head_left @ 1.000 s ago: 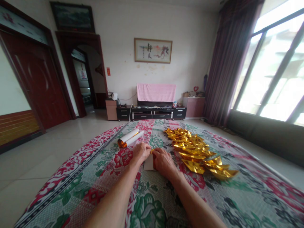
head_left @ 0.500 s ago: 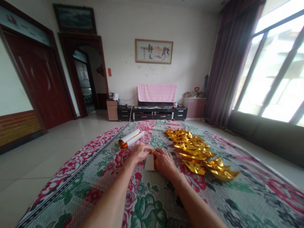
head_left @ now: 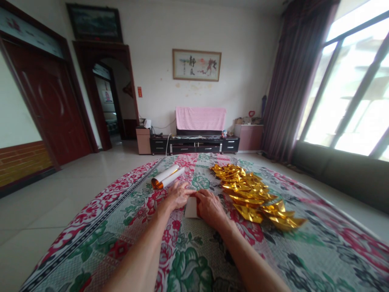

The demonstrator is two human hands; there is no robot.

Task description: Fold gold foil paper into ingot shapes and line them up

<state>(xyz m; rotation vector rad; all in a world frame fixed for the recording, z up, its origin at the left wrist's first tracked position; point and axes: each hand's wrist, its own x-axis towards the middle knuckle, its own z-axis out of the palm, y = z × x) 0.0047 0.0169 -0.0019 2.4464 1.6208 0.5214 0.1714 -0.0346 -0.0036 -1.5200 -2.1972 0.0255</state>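
Note:
A small piece of gold foil paper [head_left: 191, 208], white backing upward, lies on the flowered tablecloth between my hands. My left hand [head_left: 178, 196] is at its far left corner, with fingers bent and pressed on the far edge. My right hand [head_left: 209, 206] grips the right side, its thumb and fingers closed near the far right corner. The fingertips of both hands nearly meet there and cover that edge. Just beyond my left hand lies rolled foil paper [head_left: 167, 176], white outside and gold inside. Right of my right hand is a pile of folded gold paper ingots [head_left: 251, 192].
The round table's patterned tablecloth [head_left: 106, 243] spreads out under everything. Past its far edge stands a black TV cabinet [head_left: 197, 144] with a pink cloth [head_left: 201, 119] above it. A curtain [head_left: 281, 81] and window are on the right, a red door [head_left: 48, 97] on the left.
My left fingers have shifted slightly along the paper's far edge, and the bit of gold that showed between the fingertips is now covered. My right hand has hardly moved.

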